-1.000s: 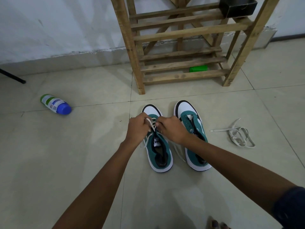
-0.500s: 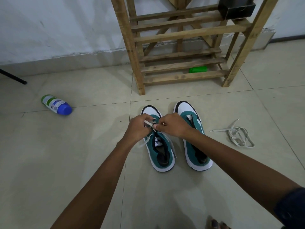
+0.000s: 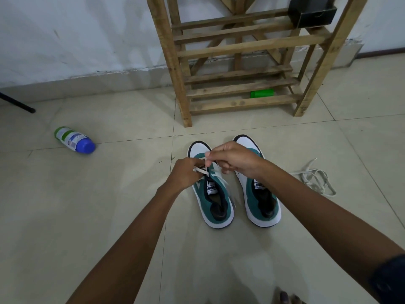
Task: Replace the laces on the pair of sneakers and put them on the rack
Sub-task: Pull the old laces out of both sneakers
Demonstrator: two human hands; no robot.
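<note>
Two green and white sneakers stand side by side on the tiled floor, toes toward the rack. The left sneaker (image 3: 213, 198) has a white lace (image 3: 202, 170) partly threaded near its toe. My left hand (image 3: 186, 173) pinches one end of that lace over the eyelets. My right hand (image 3: 235, 160) is raised a little above the shoe, pinching the other end. The right sneaker (image 3: 260, 200) has no lace, and my right wrist hides its front part. A loose white lace (image 3: 315, 179) lies on the floor to the right. The wooden rack (image 3: 236, 104) stands just beyond the shoes.
A white bottle with a blue cap (image 3: 74, 140) lies on the floor at the left. A green cylinder (image 3: 262, 93) rests on the rack's lowest shelf and a black box (image 3: 312, 12) on an upper shelf. A black leg (image 3: 17, 104) juts in at far left.
My right hand has lifted up and away from the left sneaker, drawing the lace end with it. My left hand stays at the eyelets. The view has shifted slightly.
</note>
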